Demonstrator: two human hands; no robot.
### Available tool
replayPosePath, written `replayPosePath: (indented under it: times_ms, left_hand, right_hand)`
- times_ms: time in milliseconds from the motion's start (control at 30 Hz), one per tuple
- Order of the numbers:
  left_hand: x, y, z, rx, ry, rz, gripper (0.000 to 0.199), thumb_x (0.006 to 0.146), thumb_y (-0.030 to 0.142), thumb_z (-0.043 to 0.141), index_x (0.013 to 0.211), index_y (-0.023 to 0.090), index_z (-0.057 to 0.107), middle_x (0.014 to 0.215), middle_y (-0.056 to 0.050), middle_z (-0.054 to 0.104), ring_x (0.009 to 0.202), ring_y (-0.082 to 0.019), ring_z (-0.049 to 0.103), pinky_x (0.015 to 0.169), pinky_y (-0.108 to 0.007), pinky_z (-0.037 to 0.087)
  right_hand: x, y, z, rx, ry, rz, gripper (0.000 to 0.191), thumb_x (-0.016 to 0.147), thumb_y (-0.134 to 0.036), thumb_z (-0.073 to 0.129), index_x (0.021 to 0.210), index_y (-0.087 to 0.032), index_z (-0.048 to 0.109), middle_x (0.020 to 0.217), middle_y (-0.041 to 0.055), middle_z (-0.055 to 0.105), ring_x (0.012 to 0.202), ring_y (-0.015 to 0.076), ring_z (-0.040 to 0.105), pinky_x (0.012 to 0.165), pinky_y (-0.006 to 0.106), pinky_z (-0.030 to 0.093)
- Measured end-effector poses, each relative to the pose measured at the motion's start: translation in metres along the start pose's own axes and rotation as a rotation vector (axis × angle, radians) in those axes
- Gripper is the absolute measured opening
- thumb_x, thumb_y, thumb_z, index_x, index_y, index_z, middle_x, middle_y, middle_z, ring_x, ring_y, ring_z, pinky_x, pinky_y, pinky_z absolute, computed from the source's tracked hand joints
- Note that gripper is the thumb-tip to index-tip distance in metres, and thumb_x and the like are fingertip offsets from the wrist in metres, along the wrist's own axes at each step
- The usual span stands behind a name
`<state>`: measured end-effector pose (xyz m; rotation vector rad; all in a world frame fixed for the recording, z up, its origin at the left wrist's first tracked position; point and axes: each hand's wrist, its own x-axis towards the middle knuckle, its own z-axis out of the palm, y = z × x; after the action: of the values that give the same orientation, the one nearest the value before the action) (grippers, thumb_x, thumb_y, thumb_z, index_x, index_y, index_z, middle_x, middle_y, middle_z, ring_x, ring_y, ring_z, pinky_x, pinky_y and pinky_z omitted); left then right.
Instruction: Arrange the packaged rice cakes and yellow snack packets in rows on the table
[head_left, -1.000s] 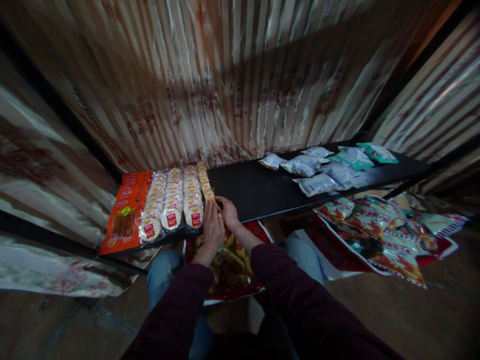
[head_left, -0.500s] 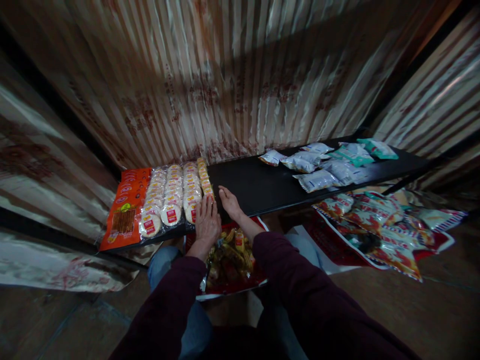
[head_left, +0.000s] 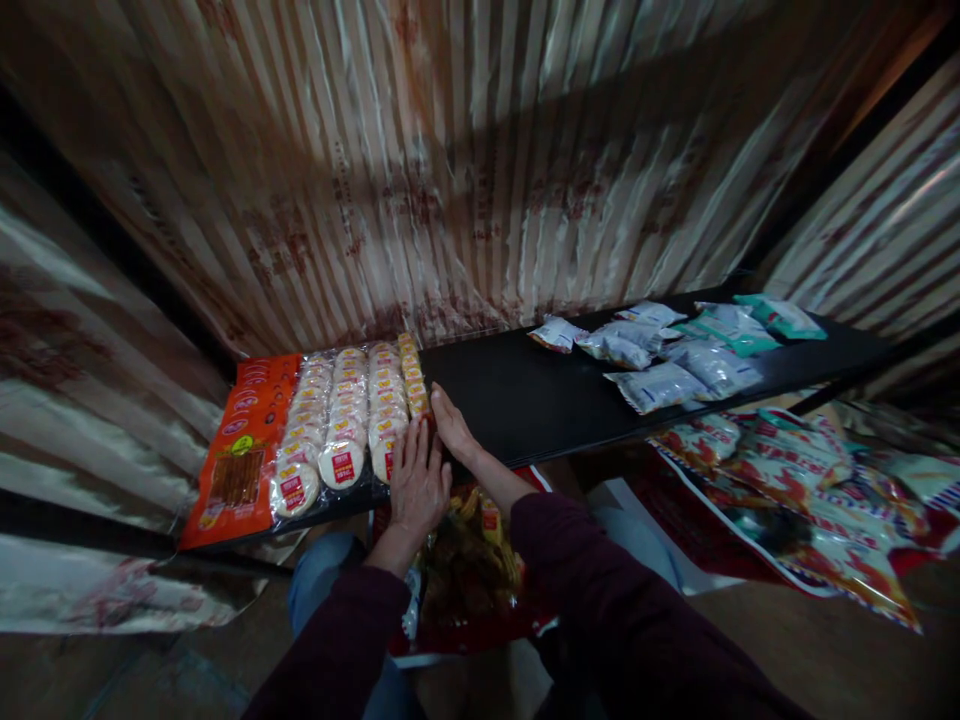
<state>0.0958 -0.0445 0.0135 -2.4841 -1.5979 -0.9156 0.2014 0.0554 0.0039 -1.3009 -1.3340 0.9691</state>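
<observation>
On the left part of a black shelf (head_left: pixel 495 390), round white packaged snacks (head_left: pixel 343 464) stand in three overlapping rows. Just right of them runs a narrow row of small yellow packets (head_left: pixel 412 375). My left hand (head_left: pixel 417 480) lies at the front end of this row, fingers stretched forward and touching the nearest packets. Beside it, my right hand (head_left: pixel 454 428) is held on edge against the row's right side, fingers extended, with nothing visible in its grasp. An orange snack bag (head_left: pixel 244 450) lies flat at the shelf's left end.
Silver-blue bags (head_left: pixel 660 385) and green bags (head_left: pixel 780 316) lie on the shelf's right part. Below the shelf, a red bag (head_left: pixel 480 640) holds yellow packets between my knees. Another open bag with large snack packs (head_left: pixel 795 470) sits lower right. Striped curtains (head_left: pixel 450 200) hang behind.
My right hand has moved in against the right side of the yellow row. My left hand stays at its front. The view has shifted slightly, with the shelf appearing lower and nearer.
</observation>
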Motion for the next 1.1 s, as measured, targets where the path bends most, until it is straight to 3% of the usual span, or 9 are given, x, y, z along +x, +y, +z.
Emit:
replayPosePath:
  times_ms: [300, 533, 667, 800, 967, 1100]
  left_hand:
    - [0.003, -0.016, -0.001, -0.038, 0.013, -0.016, 0.052, 0.086, 0.026, 0.05, 0.138, 0.022, 0.047, 0.152, -0.01, 0.034, 0.144, -0.03, 0.018, 0.117, -0.057, 0.016]
    - [0.004, -0.018, 0.003, 0.01, -0.001, 0.003, 0.053, 0.086, 0.026, 0.049, 0.139, 0.02, 0.045, 0.153, -0.009, 0.031, 0.144, -0.03, 0.018, 0.117, -0.056, 0.018]
    - [0.005, -0.019, -0.002, 0.09, 0.001, 0.022, 0.054, 0.087, 0.032, 0.05, 0.139, 0.02, 0.045, 0.152, -0.008, 0.033, 0.144, -0.03, 0.021, 0.116, -0.054, 0.02]
    - [0.006, -0.02, -0.005, 0.175, 0.026, 0.038, 0.054, 0.087, 0.034, 0.05, 0.139, 0.02, 0.046, 0.151, -0.009, 0.035, 0.142, -0.028, 0.026, 0.116, -0.05, 0.021]
    - [0.008, -0.022, -0.004, 0.203, 0.035, 0.026, 0.053, 0.087, 0.034, 0.05, 0.138, 0.019, 0.048, 0.15, -0.009, 0.037, 0.142, -0.029, 0.027, 0.116, -0.049, 0.021]
    - [0.008, -0.023, -0.003, 0.19, 0.029, 0.024, 0.053, 0.087, 0.034, 0.051, 0.137, 0.019, 0.048, 0.151, -0.01, 0.036, 0.142, -0.029, 0.027, 0.115, -0.049, 0.023]
  right_hand:
    - [0.061, 0.001, 0.007, -0.006, -0.003, 0.051, 0.073, 0.09, -0.067, 0.027, 0.14, -0.018, 0.045, 0.149, 0.0076, 0.04, 0.141, 0.019, 0.03, 0.119, 0.038, 0.018]
    - [0.059, -0.001, 0.021, 0.019, -0.039, -0.055, 0.066, 0.09, -0.068, 0.027, 0.135, -0.026, 0.051, 0.142, 0.0014, 0.051, 0.137, 0.0196, 0.039, 0.118, 0.038, 0.024]
    - [0.064, -0.002, 0.017, 0.039, -0.011, 0.017, 0.079, 0.086, -0.074, 0.024, 0.14, -0.021, 0.045, 0.148, 0.0041, 0.041, 0.141, 0.0199, 0.031, 0.12, 0.036, 0.018]
    - [0.088, -0.002, 0.013, 0.071, 0.013, 0.048, 0.091, 0.081, -0.08, 0.023, 0.143, -0.017, 0.04, 0.152, 0.0057, 0.034, 0.143, 0.0201, 0.026, 0.12, 0.033, 0.015]
    - [0.125, -0.001, 0.017, 0.094, -0.003, 0.046, 0.087, 0.081, -0.079, 0.025, 0.139, -0.019, 0.047, 0.149, 0.0046, 0.04, 0.141, 0.0209, 0.031, 0.119, 0.035, 0.018]
    - [0.137, 0.002, 0.02, 0.084, -0.038, 0.073, 0.08, 0.084, -0.077, 0.025, 0.133, -0.021, 0.054, 0.143, 0.0044, 0.049, 0.138, 0.0226, 0.037, 0.117, 0.039, 0.022]
